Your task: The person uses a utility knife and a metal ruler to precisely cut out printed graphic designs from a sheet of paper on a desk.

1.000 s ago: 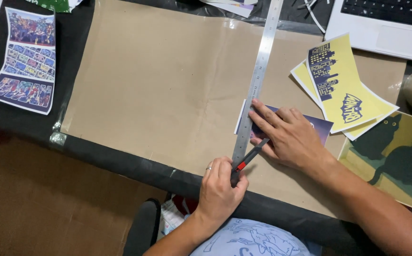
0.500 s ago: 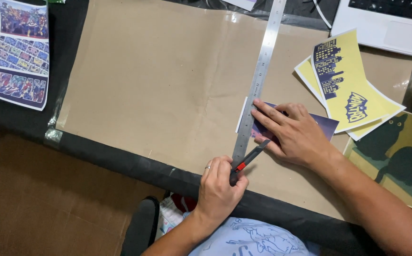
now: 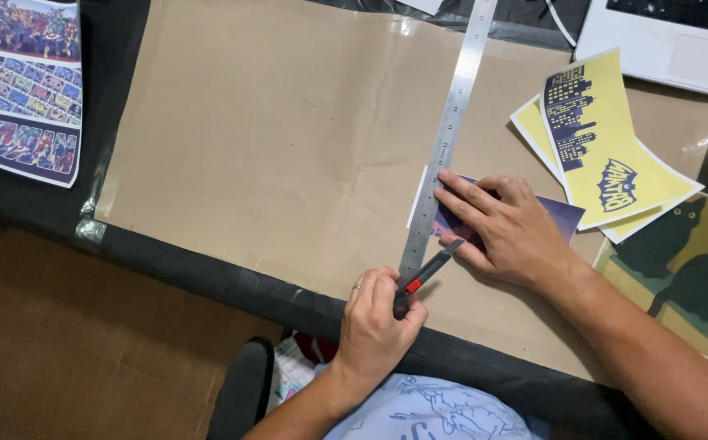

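Observation:
My left hand (image 3: 374,322) is shut on a slim black utility knife with a red slider (image 3: 431,267). Its tip lies against the right edge of a long steel ruler (image 3: 451,122). The ruler lies diagonally on a big sheet of brown paper (image 3: 289,147). My right hand (image 3: 508,228) rests flat, fingers spread, on a small purple print (image 3: 561,216) beside the ruler, with its fingertips touching the ruler's edge. A white margin of the print shows to the left of the ruler.
Two yellow prints with dark skyline art (image 3: 606,155) lie right of the ruler. A print with a black cat (image 3: 688,269) is at the far right, a white laptop (image 3: 671,41) at the top right and a colourful comic sheet (image 3: 32,90) at the left. The black table edge (image 3: 232,281) borders a brown floor.
Both hands keep almost the same pose. The knife has slid slightly toward me along the ruler, and my view has shifted a little.

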